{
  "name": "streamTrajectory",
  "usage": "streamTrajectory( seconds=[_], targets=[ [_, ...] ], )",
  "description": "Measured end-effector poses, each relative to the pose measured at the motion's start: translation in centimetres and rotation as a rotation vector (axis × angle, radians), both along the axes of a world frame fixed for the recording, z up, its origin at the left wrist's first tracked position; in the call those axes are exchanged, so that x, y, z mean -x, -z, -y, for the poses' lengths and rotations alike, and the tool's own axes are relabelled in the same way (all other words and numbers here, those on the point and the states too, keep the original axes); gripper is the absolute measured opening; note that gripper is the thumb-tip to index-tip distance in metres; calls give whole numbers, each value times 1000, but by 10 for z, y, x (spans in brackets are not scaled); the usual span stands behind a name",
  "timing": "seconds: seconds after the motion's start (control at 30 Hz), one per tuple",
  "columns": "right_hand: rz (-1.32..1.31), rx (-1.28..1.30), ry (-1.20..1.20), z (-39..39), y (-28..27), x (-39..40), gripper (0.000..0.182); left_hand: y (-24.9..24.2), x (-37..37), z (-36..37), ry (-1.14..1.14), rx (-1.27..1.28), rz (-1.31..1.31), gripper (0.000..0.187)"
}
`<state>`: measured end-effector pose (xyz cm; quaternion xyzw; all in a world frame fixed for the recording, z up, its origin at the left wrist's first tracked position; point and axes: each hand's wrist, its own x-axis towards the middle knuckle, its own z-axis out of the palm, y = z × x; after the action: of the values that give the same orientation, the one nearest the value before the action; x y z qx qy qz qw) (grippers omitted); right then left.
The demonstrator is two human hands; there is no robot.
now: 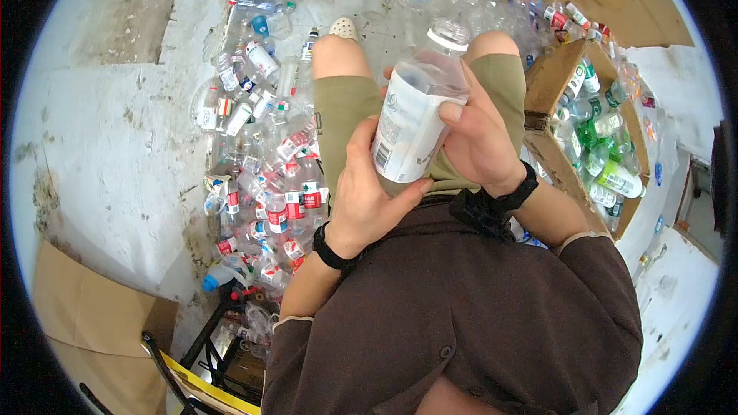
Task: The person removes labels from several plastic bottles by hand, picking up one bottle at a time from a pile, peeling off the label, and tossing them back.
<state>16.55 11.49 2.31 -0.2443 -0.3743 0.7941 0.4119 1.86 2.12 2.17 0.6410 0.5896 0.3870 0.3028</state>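
Frame centre: both hands grip one clear plastic bottle (419, 111), uncapped, tilted over the lap. Left hand (365, 196) cups its base; right hand (477, 138) wraps the white label. Thin smooth walls may buckle or slip, in my judgement. Crushed bottles (261, 177) litter the floor; a cardboard box (550, 81) stands at right.

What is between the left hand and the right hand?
In the head view, a clear plastic bottle with a white label sits between the left hand and the right hand; both grip it.
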Motion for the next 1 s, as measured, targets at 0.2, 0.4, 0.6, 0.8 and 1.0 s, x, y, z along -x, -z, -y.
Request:
streamTrajectory(
  seconds=[0.2, 0.4, 0.6, 0.8, 1.0],
  targets=[
    [-20, 19, 46, 2, -14, 0, 60, 3, -1, 0, -51, -46, -30, 90],
    [147, -110, 103, 2, -20, -1, 58, 0, -1, -2, -61, -95, -99, 90],
    [119, -89, 108, 2, -10, 2, 55, 5, -4, 1, -117, -25, -129, 85],
    [39, 46, 131, 3, -9, 8, 64, 3, -6, -5, -64, 51, -116, 85],
    [26, 37, 193, 3, 0, 9, 66, 14, -14, -4, -54, -32, -197, 88]
  ],
)
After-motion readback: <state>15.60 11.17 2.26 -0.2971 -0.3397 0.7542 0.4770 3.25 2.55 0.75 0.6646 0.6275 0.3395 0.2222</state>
